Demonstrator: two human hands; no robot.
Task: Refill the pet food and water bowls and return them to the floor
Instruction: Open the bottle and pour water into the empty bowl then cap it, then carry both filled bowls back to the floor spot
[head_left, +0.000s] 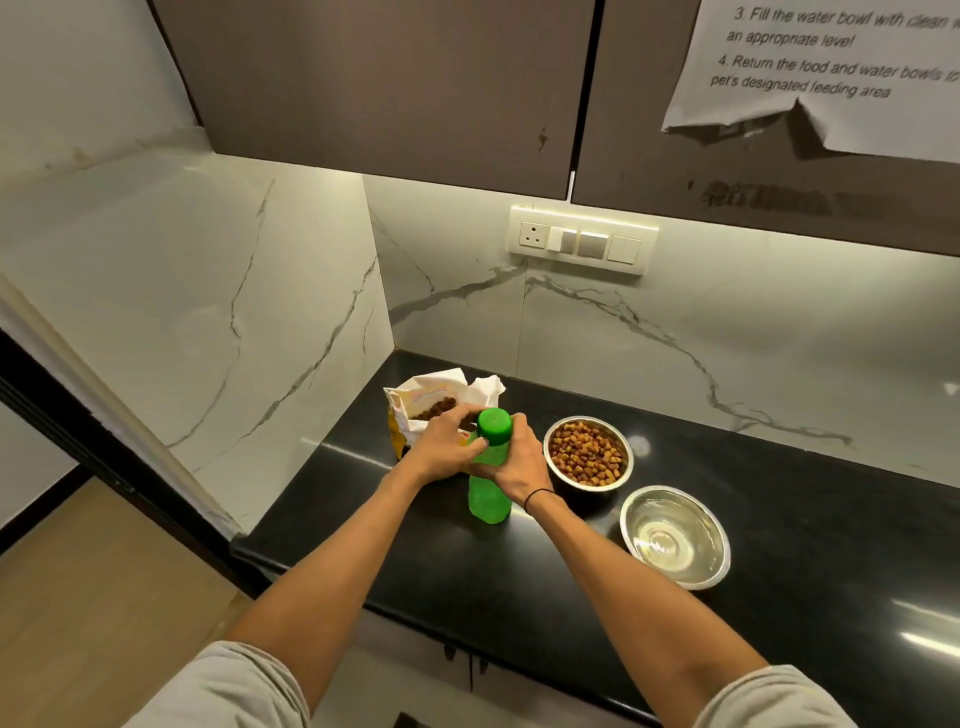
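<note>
1. Farthest left of the fingers, the black counter (519, 597) ends at a rounded edge, beyond which wooden floor (78, 597) lies open; a marble side wall (208, 312) closes the counter's far left corner.
2. Just behind the left fingers stands an opened food bag (415, 400), its torn top spread and brown kibble showing inside, tucked close to that corner.
3. The left hand (447, 447) curls around the neck of a green bottle (488, 499), its fingers (475, 446) pressed against the plastic just below the green cap (494, 425).
4. The bottle stands upright on the counter between the two hands, with bare counter in front of it toward the near edge.
5. The right hand (519, 462) grips the bottle's upper body from the other side, its fingers wrapped round and mostly hidden; a dark band sits on the wrist.
6. Just right of the right fingers sits the food bowl (621, 478), steel and heaped with kibble.
7. Nearer the person and further right rests the water bowl (719, 566), holding clear water, close to the food bowl but apart.
8. Right of both bowls the counter runs bare to the marble back wall (727, 322).
</note>
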